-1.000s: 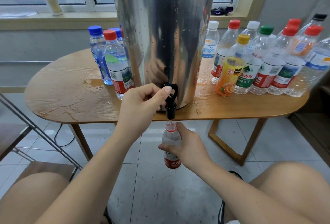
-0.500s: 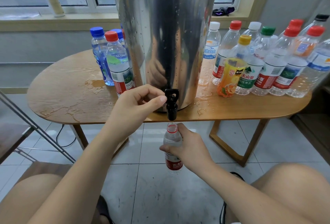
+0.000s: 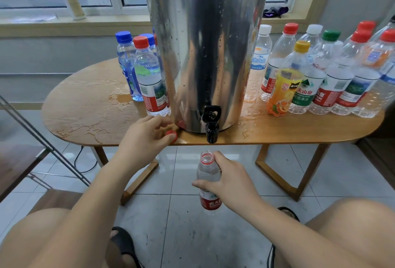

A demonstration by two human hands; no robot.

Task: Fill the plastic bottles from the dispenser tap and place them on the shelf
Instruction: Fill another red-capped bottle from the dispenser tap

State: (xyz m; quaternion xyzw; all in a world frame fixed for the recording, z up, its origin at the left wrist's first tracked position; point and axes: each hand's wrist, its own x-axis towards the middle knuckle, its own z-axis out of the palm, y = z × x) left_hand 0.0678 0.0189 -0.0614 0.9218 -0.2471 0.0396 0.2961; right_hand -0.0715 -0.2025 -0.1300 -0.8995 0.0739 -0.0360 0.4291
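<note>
While right fingers grip a clear plastic bottle, left fingers pinch a round red cap at the desk's front edge.

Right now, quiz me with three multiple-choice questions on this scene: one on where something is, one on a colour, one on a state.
1. Where is the loose red cap? A on the windowsill; B on the table beside the dispenser base; C on the floor.
2. What colour is the tap? A red; B white; C black.
3. The bottle in the right hand is: A open-necked; B capped; C lying flat.
Answers: B, it sits at the table's edge by the left hand; C, spout and handle are black; A, its neck is bare.
</note>
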